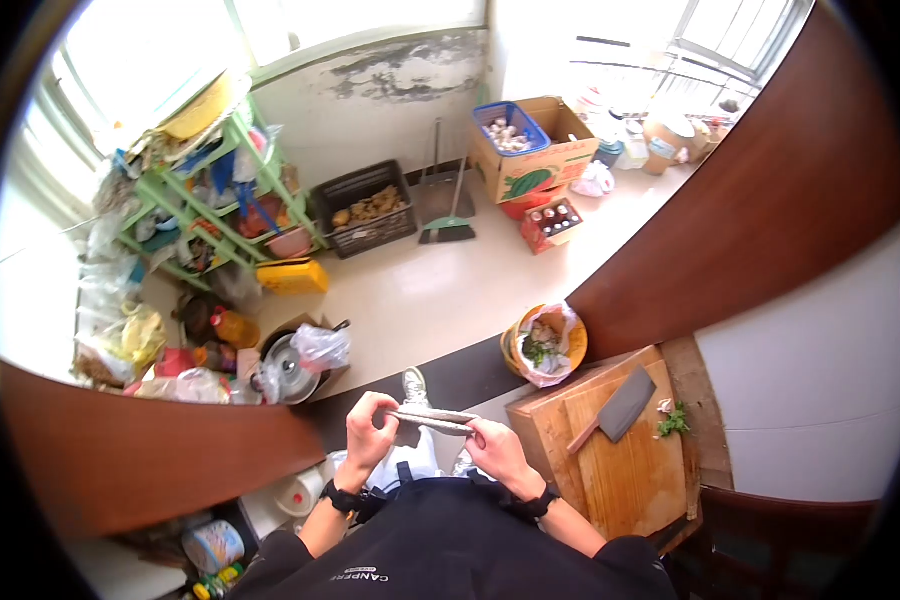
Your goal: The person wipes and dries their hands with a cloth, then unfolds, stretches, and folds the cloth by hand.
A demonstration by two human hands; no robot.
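A grey, folded strip of what looks like cloth (432,419) is stretched between my two hands, in front of my body. My left hand (369,436) pinches its left end with curled fingers. Its right end is gripped by my right hand (499,452), thumb and fingers pressed together. What exactly the strip is, I cannot make out. To the right of my right hand, a cleaver (625,405) lies flat on a wooden cutting board (620,485). Green leaves (674,420) and a small white piece lie beside the blade.
A yellow bin (511,349) with a bag of scraps stands ahead right. Beyond it are a boxed set of bottles (552,222), a broom (448,232) and a black crate (370,236). A green shelf (220,190) and a pot (292,370) stand left, between brown panels.
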